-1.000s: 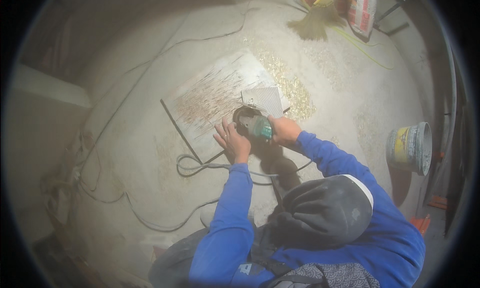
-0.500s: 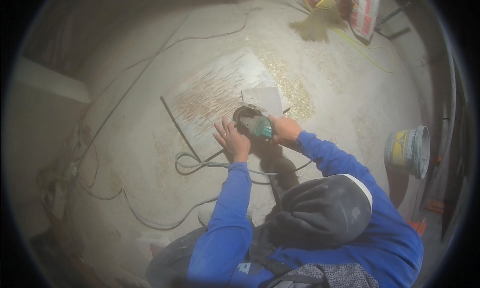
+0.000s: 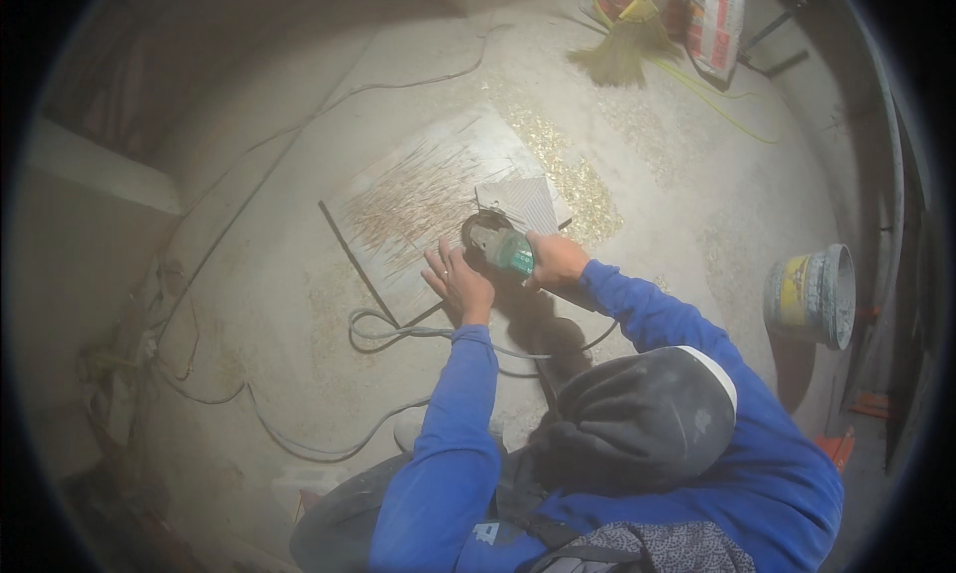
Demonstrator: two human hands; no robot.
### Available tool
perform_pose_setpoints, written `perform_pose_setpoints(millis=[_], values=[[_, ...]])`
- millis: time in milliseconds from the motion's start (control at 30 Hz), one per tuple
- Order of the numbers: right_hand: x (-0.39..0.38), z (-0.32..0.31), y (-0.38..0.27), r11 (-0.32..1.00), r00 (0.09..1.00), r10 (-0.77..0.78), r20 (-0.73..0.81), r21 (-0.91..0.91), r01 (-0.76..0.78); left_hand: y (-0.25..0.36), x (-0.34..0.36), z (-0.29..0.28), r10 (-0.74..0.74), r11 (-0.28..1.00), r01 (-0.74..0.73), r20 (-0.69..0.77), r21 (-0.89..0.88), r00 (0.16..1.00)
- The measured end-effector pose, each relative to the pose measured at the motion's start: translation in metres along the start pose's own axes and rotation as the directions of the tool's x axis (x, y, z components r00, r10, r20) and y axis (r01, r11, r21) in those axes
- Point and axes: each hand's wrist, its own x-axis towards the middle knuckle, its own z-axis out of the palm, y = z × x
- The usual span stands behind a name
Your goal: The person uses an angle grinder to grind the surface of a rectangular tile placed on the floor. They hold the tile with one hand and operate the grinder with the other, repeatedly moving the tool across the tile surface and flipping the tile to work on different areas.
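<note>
My right hand (image 3: 560, 260) grips a green angle grinder (image 3: 512, 252) by its body. The grinder's round guard and disc end (image 3: 484, 232) sits at the near left edge of a small grey tile piece (image 3: 518, 201) with a ridged surface. Under them lies a large pale board or slab (image 3: 398, 190), scored with many reddish-brown cut lines. My left hand (image 3: 462, 286) rests low over the slab just left of the grinder, its fingers spread; its thumb side is partly hidden by the tool. Whether the disc touches the tile cannot be made out.
A grey cable (image 3: 398, 332) loops on the floor near the slab's front corner. Pale chips (image 3: 583, 180) lie beyond its right side. A broom (image 3: 629, 45) and bags (image 3: 715, 25) stand at the far right; a dirty bucket (image 3: 812, 296) lies at right. A dark cap (image 3: 637, 419) fills the foreground.
The grinder and my right hand have shifted slightly left, and the grinder covers more of the tile's near edge. My left hand stays almost in place. Haze hangs over the far left.
</note>
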Motion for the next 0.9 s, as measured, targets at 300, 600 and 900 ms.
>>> perform_pose_setpoints(millis=[300, 600, 900], values=[[0.000, 0.003, 0.002, 0.999, 0.999, -0.028, -0.025, -0.040, 0.027, -0.001, 0.002, 0.001, -0.009, 1.000, 0.008, 0.015, 0.019, 1.000], [0.015, 0.009, 0.016, 0.996, 0.999, -0.029, -0.026, 0.089, 0.032, 0.001, 0.001, -0.002, 0.004, 0.999, -0.006, 0.028, 0.051, 1.000], [-0.057, 0.010, 0.056, 0.583, 0.997, 0.063, -0.047, 0.812, 0.001, 0.004, 0.026, -0.015, 0.208, 0.978, -0.211, 0.127, 0.008, 0.970]])
